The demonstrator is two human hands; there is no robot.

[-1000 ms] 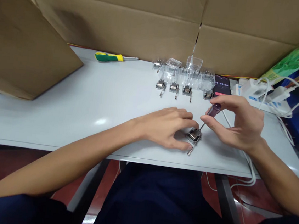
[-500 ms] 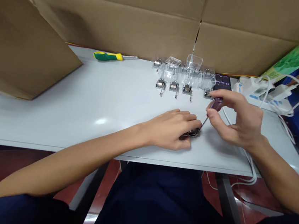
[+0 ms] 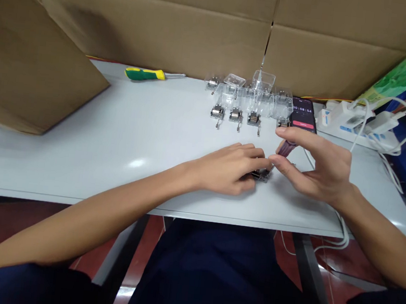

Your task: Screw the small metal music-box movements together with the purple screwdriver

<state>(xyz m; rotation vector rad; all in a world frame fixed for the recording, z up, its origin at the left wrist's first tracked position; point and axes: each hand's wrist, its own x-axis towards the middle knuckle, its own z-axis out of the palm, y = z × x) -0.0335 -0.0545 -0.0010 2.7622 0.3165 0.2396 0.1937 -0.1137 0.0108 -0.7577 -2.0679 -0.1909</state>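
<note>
My left hand point(image 3: 228, 168) lies on the table with its fingers closed round a small metal hand-crank music box movement point(image 3: 264, 175), partly hidden under the fingers. To its right, my right hand point(image 3: 317, 166) grips a screwdriver point(image 3: 286, 149) with a dark purple handle between thumb and fingers. The screwdriver leans over the movement's right end; its tip is hidden by the thumb and left fingertips. Behind the hands stands a row of similar crank movements, among them one music box movement point(image 3: 235, 115) with its crank pointing toward me.
Clear plastic boxes point(image 3: 265, 105) cluster at the back, beside a phone point(image 3: 304, 113) showing a timer. A green and yellow screwdriver point(image 3: 145, 74) lies at the back left. Cardboard point(image 3: 158, 26) walls the rear. A power strip point(image 3: 360, 127) with white cables occupies the right.
My right hand has shifted slightly left, its thumb now nearer my left fingertips. The screwdriver handle sits lower and more of the phone shows. My left hand keeps hold of the movement.
</note>
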